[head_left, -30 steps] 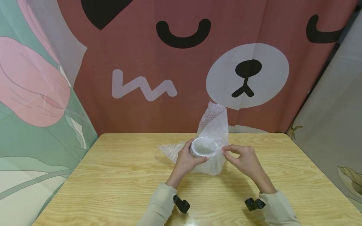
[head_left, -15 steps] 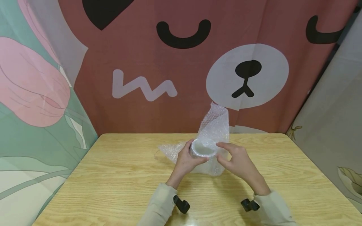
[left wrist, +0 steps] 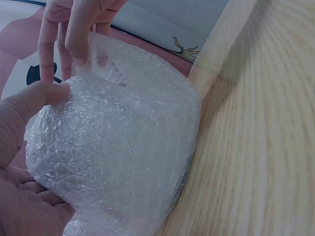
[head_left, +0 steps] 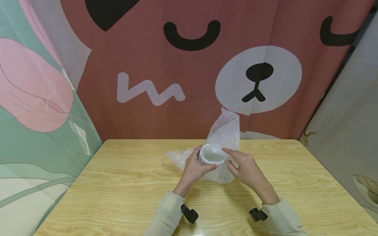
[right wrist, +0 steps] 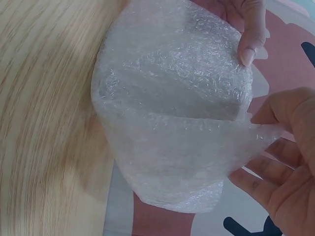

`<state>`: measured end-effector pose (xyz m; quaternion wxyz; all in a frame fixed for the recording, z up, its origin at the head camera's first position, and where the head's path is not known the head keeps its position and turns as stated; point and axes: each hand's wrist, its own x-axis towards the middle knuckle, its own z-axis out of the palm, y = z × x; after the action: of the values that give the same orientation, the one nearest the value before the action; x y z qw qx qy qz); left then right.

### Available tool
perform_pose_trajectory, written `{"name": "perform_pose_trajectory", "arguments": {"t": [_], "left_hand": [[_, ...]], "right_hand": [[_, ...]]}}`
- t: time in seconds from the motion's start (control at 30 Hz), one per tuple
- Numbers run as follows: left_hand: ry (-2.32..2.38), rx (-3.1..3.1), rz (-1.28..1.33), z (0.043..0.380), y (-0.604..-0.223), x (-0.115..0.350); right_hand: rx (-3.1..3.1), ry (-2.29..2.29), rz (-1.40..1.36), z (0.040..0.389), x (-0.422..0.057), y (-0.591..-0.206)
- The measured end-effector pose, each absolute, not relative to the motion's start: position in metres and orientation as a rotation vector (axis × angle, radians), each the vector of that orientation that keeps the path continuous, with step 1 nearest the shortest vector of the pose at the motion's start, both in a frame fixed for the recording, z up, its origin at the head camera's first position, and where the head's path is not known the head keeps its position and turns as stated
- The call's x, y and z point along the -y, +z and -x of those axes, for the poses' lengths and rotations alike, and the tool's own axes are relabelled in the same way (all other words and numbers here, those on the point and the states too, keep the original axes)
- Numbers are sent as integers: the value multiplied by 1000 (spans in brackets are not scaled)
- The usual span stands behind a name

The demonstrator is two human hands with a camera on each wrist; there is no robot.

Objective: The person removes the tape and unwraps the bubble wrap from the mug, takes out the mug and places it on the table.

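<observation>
A round, open-topped thing in bubble wrap (head_left: 211,162) stands over the table; what lies under the wrap is hidden. In the head view my left hand (head_left: 195,167) grips its left side, fingers behind and thumb across the front of the rim. My right hand (head_left: 248,168) is at the right side, index fingertip on the rim and thumb lower. A loose flap of bubble wrap (right wrist: 197,142) runs between the right thumb and fingers in the right wrist view, pinched at its corner. Near the left thumb, the crinkled wrap (left wrist: 108,137) covers the side in the left wrist view.
A tall folded piece of the wrap (head_left: 228,127) rises behind the round thing. Another corner (head_left: 178,158) spreads left on the wooden table (head_left: 124,183). A printed curtain (head_left: 141,59) hangs right behind the table's back edge.
My right hand has moved left, drawing the wrap's edge in against the round thing's rim. The tall wrap behind has shifted slightly right. My left hand keeps its grip in place.
</observation>
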<state>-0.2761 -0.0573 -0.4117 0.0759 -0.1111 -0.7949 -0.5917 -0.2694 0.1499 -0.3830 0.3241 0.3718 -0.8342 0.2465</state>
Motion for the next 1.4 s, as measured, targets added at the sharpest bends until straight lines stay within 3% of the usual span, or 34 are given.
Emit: {"name": "perform_pose_trajectory", "arguments": {"t": [0.77, 1.4], "left_hand": [[-1779, 2386, 338, 275, -414, 55], [-1738, 2388, 320, 278, -413, 57]], "right_hand": [[2207, 632, -1000, 268, -154, -391], [2214, 728, -849, 271, -157, -388]]}}
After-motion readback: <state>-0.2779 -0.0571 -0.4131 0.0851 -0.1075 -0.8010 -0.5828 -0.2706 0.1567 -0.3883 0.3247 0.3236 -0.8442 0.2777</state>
